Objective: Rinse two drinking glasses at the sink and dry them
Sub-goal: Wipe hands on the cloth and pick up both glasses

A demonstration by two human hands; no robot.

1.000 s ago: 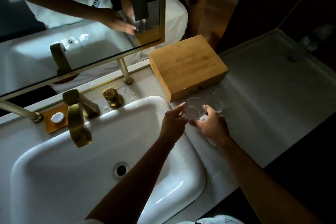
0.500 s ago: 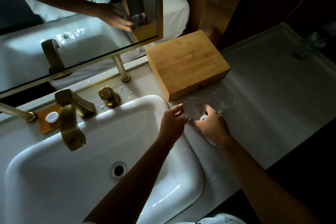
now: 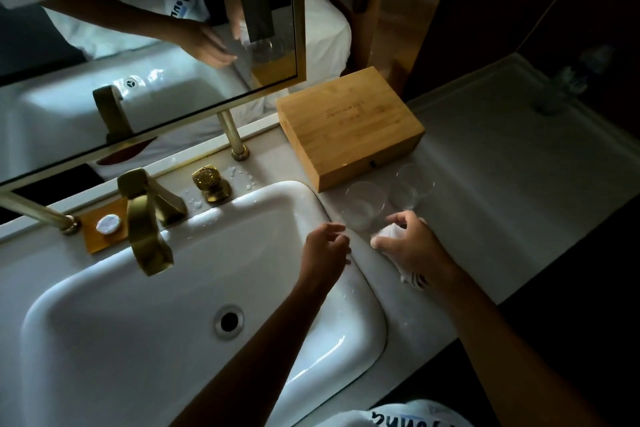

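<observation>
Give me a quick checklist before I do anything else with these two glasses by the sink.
1. Near glass upright on the counter, beside the sink: ok.
2. Far glass upright, in front of the wooden box: ok.
3. Left hand free, fingers relaxed over the sink edge: ok.
4. Right hand has a grip on the white cloth: ok.
5. Faucet off, no stream visible: ok.
6. Both glasses fully dry inside: cannot tell, clear glass in dim light.
</observation>
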